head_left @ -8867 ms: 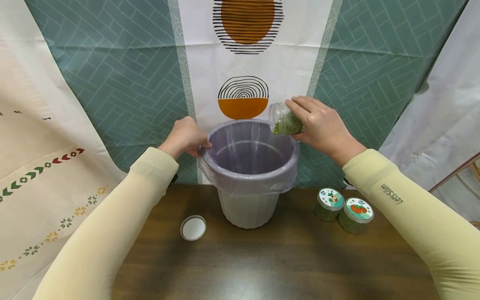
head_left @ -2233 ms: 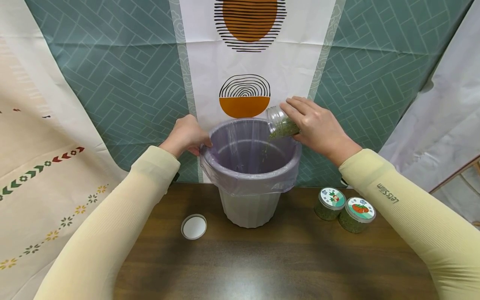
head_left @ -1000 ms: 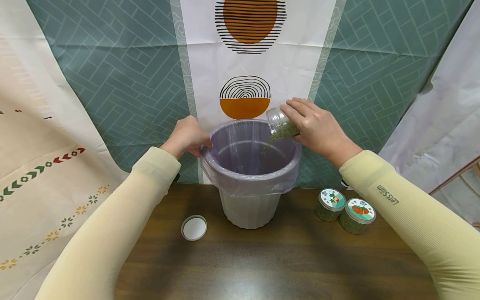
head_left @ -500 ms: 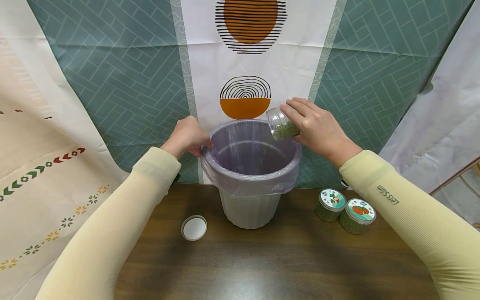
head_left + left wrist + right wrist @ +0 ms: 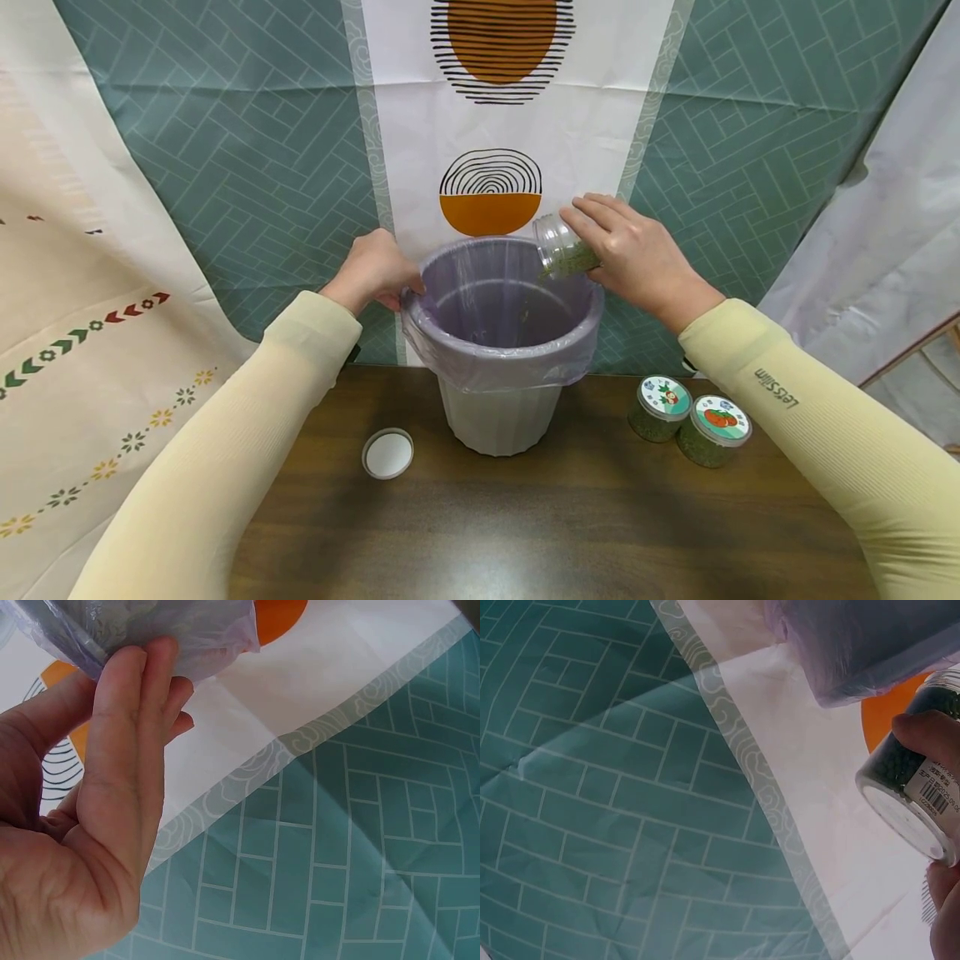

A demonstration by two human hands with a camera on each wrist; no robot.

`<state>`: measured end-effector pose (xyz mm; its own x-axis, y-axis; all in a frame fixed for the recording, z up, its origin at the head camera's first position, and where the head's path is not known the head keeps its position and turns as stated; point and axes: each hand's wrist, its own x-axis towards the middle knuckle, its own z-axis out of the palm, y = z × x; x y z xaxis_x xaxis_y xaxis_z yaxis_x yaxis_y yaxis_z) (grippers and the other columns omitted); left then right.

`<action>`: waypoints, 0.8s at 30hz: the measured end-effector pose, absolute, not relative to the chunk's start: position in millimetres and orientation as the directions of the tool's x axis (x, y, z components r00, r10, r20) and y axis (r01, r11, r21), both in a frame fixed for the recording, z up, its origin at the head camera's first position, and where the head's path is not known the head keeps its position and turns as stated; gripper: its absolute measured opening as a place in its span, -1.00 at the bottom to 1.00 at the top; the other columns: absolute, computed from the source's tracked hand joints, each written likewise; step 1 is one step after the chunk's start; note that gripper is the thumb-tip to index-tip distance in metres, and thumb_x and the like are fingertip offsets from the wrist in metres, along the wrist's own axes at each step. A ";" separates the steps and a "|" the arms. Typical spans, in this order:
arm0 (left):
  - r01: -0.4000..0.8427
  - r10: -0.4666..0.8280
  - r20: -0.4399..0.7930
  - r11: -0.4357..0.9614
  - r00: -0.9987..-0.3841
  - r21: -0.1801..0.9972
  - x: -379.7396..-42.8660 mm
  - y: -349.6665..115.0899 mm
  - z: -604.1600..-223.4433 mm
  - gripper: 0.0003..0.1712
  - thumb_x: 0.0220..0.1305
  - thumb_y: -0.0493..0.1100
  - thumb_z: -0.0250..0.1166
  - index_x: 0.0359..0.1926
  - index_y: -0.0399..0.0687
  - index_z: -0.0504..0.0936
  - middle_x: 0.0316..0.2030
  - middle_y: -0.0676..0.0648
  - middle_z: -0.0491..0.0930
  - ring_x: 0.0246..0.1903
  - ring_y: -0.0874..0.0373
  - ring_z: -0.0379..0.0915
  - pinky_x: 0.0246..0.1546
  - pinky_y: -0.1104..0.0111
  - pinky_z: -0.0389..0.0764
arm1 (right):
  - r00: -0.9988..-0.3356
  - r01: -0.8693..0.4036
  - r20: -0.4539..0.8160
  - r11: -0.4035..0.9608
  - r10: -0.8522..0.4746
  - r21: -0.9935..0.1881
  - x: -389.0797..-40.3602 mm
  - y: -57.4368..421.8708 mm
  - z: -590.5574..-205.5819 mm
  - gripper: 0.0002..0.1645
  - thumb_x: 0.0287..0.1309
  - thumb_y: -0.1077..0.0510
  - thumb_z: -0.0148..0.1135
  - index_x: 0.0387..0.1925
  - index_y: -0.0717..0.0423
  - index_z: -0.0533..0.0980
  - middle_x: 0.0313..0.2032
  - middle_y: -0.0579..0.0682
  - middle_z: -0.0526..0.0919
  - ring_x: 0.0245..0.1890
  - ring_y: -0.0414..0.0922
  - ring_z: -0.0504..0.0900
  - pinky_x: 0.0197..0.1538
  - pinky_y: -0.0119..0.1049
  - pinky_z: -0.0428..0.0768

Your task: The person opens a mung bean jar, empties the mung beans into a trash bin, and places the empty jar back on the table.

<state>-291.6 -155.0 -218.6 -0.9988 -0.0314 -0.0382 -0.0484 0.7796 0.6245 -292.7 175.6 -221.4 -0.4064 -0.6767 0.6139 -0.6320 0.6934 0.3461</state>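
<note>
A pale trash can (image 5: 498, 421) with a translucent purple liner (image 5: 502, 371) folded over its rim stands on the table. My left hand (image 5: 377, 271) pinches the can's lined rim at the left. In the left wrist view its fingers (image 5: 116, 742) lie along the liner's outside, the thumb opposite. My right hand (image 5: 637, 254) grips a clear lidless jar (image 5: 557, 246), tilted with its mouth over the can. Fine green bits lie along the jar's lower side and a few fall into the can. A label with a barcode (image 5: 932, 793) shows on the jar in the right wrist view.
A round lid (image 5: 388, 454), white side up, lies left of the can on the dark wooden table (image 5: 480, 533). Two lidded jars (image 5: 660, 408) of green bits stand side by side at the right. Patterned cloth (image 5: 292, 167) hangs behind.
Compared with the earliest frame, the jar's mouth is slightly lower and further left, and green bits now drop from it. Over the last second, little else has moved; the left hand keeps its place.
</note>
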 end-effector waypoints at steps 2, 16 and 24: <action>-0.049 -0.033 -0.037 0.779 -0.999 0.625 -291.5 -155.1 -218.4 -0.59 -0.12 -0.21 0.39 -0.28 -0.36 0.46 -0.30 -0.26 0.52 -0.62 -0.01 0.65 -0.59 0.29 0.66 | -0.404 -0.634 0.613 0.691 -0.679 0.348 -293.1 175.3 -221.3 0.07 -0.43 0.27 0.61 0.26 0.13 0.33 0.21 0.20 0.43 0.26 0.11 0.36 0.20 0.02 0.46; -0.051 -0.032 -0.042 0.776 -0.999 0.629 -291.7 -154.6 -217.9 -0.61 -0.10 -0.22 0.37 -0.28 -0.37 0.45 -0.30 -0.27 0.51 -0.63 -0.01 0.65 -0.59 0.28 0.66 | -0.395 -0.633 0.617 0.688 -0.681 0.354 -294.1 173.5 -221.5 0.06 -0.45 0.28 0.61 0.24 0.13 0.34 0.19 0.20 0.44 0.25 0.12 0.37 0.20 0.02 0.45; -0.060 -0.040 -0.045 0.778 -0.998 0.626 -293.1 -154.9 -218.9 -0.60 -0.10 -0.21 0.39 -0.28 -0.37 0.46 -0.30 -0.27 0.51 -0.63 -0.01 0.65 -0.59 0.28 0.66 | -0.394 -0.633 0.614 0.686 -0.684 0.358 -294.4 174.1 -222.6 0.07 -0.46 0.29 0.61 0.25 0.14 0.34 0.20 0.21 0.43 0.25 0.12 0.37 0.19 0.02 0.46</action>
<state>-293.1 -154.9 -218.9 -0.9982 -0.0404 -0.0454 -0.0600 0.7776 0.6259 -294.4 174.1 -222.6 -0.3940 -0.6838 0.6142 -0.6332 0.6863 0.3578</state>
